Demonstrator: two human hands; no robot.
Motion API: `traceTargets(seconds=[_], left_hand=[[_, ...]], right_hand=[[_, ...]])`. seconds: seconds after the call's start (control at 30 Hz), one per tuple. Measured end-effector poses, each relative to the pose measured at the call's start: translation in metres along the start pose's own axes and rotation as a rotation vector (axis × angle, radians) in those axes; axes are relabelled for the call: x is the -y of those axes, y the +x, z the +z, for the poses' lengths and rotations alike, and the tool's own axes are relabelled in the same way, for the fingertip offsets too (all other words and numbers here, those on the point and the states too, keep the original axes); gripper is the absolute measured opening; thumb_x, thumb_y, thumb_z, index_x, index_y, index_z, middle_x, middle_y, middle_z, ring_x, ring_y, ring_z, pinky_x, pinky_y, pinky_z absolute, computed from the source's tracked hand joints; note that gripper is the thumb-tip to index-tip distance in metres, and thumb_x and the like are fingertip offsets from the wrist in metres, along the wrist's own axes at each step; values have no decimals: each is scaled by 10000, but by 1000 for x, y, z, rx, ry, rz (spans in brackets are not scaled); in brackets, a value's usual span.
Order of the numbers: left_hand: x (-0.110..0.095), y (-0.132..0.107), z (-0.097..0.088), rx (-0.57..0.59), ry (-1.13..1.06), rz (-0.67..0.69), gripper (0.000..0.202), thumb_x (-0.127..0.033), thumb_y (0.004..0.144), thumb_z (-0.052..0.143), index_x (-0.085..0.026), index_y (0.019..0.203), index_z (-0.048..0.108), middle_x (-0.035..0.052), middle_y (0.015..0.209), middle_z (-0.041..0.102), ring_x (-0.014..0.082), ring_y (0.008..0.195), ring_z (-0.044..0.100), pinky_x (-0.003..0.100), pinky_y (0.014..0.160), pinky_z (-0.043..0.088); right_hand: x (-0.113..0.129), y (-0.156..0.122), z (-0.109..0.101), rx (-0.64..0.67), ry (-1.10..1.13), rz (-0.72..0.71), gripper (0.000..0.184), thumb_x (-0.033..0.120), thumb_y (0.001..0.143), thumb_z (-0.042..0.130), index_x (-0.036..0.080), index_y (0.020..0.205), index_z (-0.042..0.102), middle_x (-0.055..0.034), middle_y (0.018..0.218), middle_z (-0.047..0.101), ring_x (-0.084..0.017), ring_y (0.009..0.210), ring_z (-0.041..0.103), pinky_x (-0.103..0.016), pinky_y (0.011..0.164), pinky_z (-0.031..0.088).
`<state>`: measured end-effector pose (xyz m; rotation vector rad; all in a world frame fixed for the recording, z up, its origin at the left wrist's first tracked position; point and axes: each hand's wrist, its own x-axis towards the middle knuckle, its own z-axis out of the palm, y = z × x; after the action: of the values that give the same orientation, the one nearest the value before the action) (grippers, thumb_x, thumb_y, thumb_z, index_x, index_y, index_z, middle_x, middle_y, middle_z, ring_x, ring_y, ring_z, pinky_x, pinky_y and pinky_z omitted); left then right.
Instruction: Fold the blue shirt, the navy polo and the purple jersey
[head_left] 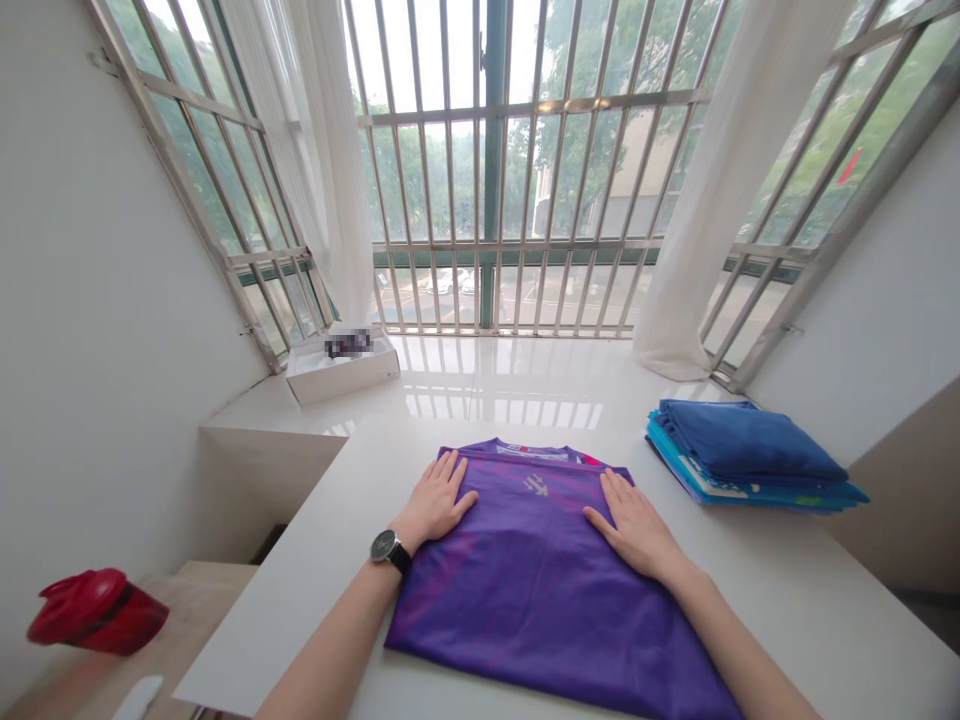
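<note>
Left hand [435, 497], right hand [637, 525] — both open, flat on one folded purple jersey [525, 600]; one blue clothes stack [750, 450] to right.

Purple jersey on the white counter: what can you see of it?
The purple jersey lies flat on the white counter, collar end away from the person. Its shiny synthetic-looking fabric has a mottled magenta pattern. A small pale logo sits below the collar, with pale print and a red patch along the top edge. No sleeves show; it looks folded. The left hand and right hand press flat on it near the shoulders.
</note>
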<state>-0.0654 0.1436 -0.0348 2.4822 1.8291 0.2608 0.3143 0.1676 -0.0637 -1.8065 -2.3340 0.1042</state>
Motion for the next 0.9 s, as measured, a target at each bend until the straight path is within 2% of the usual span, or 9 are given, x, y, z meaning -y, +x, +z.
traceTargets(seconds=[0.17,0.3,0.4,0.67,0.8,0.9], left_hand=[[-2,-2,-4,-50,-16,32,723,-604,984,284,-108,1504,358,163,1583,298,285,1480,244,466,1214,223],[-5,-3,-9,-1,-52,70,761,-634,976,262,-98,1511,342,165,1591,274,288,1484,229,451,1207,246],[-6,-3,-10,40,-67,57,789,-667,958,276,-117,1521,331,164,1599,252,302,1487,213,463,1207,232],[-6,-3,-9,49,-62,51,787,-677,951,281,-143,1528,322,153,1605,244,296,1490,206,457,1210,209],[-6,-3,-9,40,-43,53,780,-673,953,272,-145,1526,327,153,1602,256,294,1487,218,456,1205,222],[-5,-3,-7,26,-34,56,774,-671,953,274,-150,1522,334,145,1597,275,290,1483,234,454,1201,231]], right_hand=[[-25,8,-1,-42,253,1,755,651,921,301,117,1413,507,-145,1504,458,-269,1416,385,-420,1182,317],[-39,7,0,-81,214,-79,714,623,915,366,118,1394,527,-155,1494,469,-288,1414,387,-452,1189,299],[-40,4,3,-42,108,-112,734,616,927,351,107,1443,470,-154,1533,409,-296,1435,343,-474,1194,281],[-29,3,-2,40,-38,-88,825,664,933,274,80,1509,360,-143,1583,304,-286,1469,256,-458,1207,252],[-30,2,1,30,-29,-85,812,667,927,283,107,1508,372,-133,1582,316,-284,1466,267,-455,1206,259],[-33,3,4,-3,35,-84,780,670,912,314,145,1476,432,-131,1562,367,-297,1452,306,-471,1200,269]])
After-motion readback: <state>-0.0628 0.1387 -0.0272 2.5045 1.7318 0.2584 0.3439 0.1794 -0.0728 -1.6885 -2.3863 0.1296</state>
